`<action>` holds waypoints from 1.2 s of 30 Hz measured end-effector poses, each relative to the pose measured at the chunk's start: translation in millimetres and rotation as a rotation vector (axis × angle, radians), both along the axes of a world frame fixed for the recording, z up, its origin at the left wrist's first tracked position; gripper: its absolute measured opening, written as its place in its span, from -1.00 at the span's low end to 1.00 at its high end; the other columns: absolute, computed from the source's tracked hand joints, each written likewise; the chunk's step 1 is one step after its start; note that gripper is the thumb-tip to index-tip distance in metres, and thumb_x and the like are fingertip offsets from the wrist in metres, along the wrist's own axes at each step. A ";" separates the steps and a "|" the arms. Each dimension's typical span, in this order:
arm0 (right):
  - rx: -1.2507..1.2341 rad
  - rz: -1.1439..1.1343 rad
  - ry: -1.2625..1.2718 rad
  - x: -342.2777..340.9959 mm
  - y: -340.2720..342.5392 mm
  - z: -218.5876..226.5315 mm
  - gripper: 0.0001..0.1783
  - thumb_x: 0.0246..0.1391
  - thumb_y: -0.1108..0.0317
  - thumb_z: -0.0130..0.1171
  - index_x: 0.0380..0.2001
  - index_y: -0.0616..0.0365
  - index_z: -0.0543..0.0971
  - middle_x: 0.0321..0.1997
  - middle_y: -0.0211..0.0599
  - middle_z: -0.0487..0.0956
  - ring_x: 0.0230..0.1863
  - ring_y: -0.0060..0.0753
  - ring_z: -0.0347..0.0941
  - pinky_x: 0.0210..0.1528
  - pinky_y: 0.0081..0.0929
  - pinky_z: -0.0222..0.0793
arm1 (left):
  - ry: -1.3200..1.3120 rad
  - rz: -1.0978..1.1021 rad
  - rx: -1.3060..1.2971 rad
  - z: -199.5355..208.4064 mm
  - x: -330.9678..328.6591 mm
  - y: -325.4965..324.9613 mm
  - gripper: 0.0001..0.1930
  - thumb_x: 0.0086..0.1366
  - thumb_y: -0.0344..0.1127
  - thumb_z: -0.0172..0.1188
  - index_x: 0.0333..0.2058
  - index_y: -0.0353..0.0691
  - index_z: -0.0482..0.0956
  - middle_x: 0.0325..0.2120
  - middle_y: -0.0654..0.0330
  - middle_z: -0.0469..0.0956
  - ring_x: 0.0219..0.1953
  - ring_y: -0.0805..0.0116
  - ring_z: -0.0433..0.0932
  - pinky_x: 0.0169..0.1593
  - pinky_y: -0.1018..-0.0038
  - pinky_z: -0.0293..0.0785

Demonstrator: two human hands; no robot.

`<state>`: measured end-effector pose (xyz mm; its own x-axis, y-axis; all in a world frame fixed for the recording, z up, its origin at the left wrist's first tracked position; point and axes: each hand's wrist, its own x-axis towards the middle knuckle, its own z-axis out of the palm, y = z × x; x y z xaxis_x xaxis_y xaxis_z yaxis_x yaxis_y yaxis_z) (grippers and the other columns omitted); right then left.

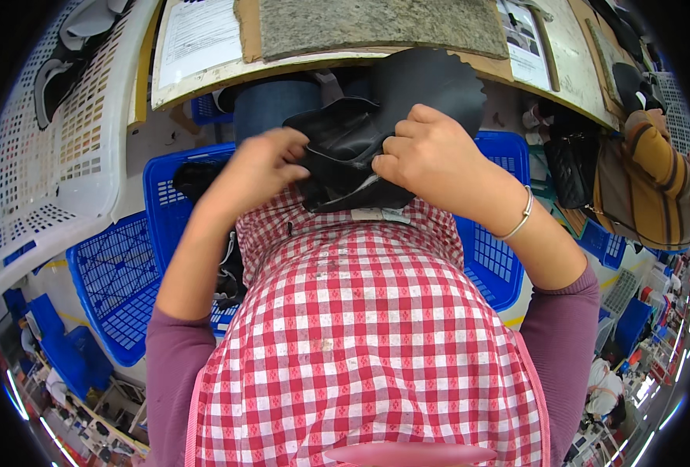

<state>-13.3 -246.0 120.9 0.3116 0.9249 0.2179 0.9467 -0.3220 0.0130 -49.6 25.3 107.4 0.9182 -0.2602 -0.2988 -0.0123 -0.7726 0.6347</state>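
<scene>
A black leather shoe upper [430, 86], folded and creased with a scalloped far edge, lies over my lap below the table edge. My right hand [430, 152] is closed round its folded middle, thumb and fingers gripping the leather. At its left edge is my left hand [271, 159], slightly blurred, with curled fingers and the thumb at the leather's rim. Pale streaks show along the inner folds. A red-and-white checked apron [360, 327] covers my body beneath the upper.
A worktable [360, 62] with a stone slab [384, 27] and a printed sheet [197, 43] stands ahead. White perforated baskets [88, 148] are at left. Blue crates [115, 280] stand at both sides of me. A black quilted bag [570, 171] and striped cloth [660, 167] are at right.
</scene>
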 end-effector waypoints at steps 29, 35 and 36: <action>0.642 -0.737 1.593 -7.1 -14.6 -33.6 -0.79 0.14 0.36 0.49 -0.43 0.16 0.63 -0.54 -0.47 0.65 -0.46 -0.79 0.51 -0.37 -0.77 0.34 | 0.377 0.208 -0.870 -25.3 2.4 -44.6 -0.74 0.30 -0.65 0.26 -0.05 -0.44 0.70 -0.25 0.17 0.74 -0.24 0.52 0.70 -0.12 0.62 0.64; 0.641 -0.726 1.598 -8.3 -14.4 -36.7 -0.76 0.13 0.34 0.51 -0.46 0.17 0.62 -0.53 -0.46 0.65 -0.45 -0.77 0.51 -0.37 -0.74 0.37 | 0.380 0.192 -0.906 -32.7 0.7 -43.2 -0.72 0.29 -0.67 0.24 -0.03 -0.44 0.70 -0.24 0.17 0.74 -0.24 0.53 0.70 -0.12 0.63 0.64; 0.637 -0.726 1.589 -7.9 -14.9 -36.7 -0.75 0.13 0.32 0.51 -0.46 0.19 0.62 -0.52 -0.42 0.66 -0.44 -0.74 0.53 -0.37 -0.72 0.41 | 0.374 0.183 -0.918 -33.2 0.5 -42.8 -0.72 0.29 -0.67 0.24 -0.03 -0.44 0.69 -0.23 0.17 0.74 -0.24 0.53 0.70 -0.12 0.63 0.64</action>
